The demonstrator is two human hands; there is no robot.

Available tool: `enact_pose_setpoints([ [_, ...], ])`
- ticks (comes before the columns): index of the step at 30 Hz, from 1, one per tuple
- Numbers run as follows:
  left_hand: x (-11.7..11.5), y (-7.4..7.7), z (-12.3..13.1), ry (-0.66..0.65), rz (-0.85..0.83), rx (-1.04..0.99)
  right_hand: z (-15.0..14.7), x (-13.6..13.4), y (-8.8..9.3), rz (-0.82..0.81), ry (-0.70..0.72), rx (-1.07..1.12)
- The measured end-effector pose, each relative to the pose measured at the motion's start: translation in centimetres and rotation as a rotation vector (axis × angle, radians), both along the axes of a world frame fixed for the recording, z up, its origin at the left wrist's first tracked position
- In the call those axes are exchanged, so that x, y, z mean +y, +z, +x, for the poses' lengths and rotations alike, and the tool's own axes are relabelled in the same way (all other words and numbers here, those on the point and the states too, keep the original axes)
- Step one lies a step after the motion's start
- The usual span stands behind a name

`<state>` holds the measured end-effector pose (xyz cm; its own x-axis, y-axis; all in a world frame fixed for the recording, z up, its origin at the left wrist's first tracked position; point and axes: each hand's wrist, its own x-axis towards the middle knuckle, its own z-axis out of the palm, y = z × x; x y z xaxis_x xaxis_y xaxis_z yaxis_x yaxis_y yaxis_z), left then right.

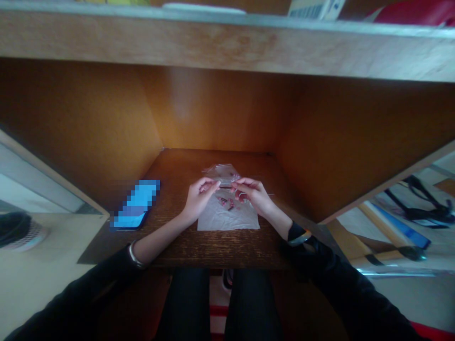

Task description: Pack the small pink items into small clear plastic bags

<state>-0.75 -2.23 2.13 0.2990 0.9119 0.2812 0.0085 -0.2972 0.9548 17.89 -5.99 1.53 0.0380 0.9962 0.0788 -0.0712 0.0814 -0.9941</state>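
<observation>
My left hand and my right hand meet over a white tissue, thumbs and fingertips pinched. Between them stretches a thin dark strand, its exact kind too small to make out. A fine pale line sticks out to the right of my right hand. Several small pink and dark bead-like bits lie on the tissue below my fingers. Just behind the hands is a clear plastic zip bag with a few pinkish bits at its right side.
A phone with a lit, blurred-out screen lies left on the brown wooden desk. Wooden panels enclose the back and sides, under a shelf edge. A waste basket stands at far left; cardboard and black straps lie at right.
</observation>
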Motion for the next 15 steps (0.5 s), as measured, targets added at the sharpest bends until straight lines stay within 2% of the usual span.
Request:
enact_pose_setpoints([
  [4,-0.1,0.1,0.0,0.009,-0.002,0.004,0.0,0.3,-0.7,0.157,-0.096,-0.182],
  [9,-0.2,0.1,0.0,0.007,0.025,0.016,-0.4,-0.5,-0.1,0.485,-0.296,-0.662],
  [12,-0.1,0.1,0.1,0.012,0.070,0.043,-0.4,-0.9,0.4,0.584,-0.278,-0.890],
  [15,-0.1,0.0,0.2,-0.002,0.111,0.108,-0.3,-0.9,0.3,0.635,-0.231,-0.933],
])
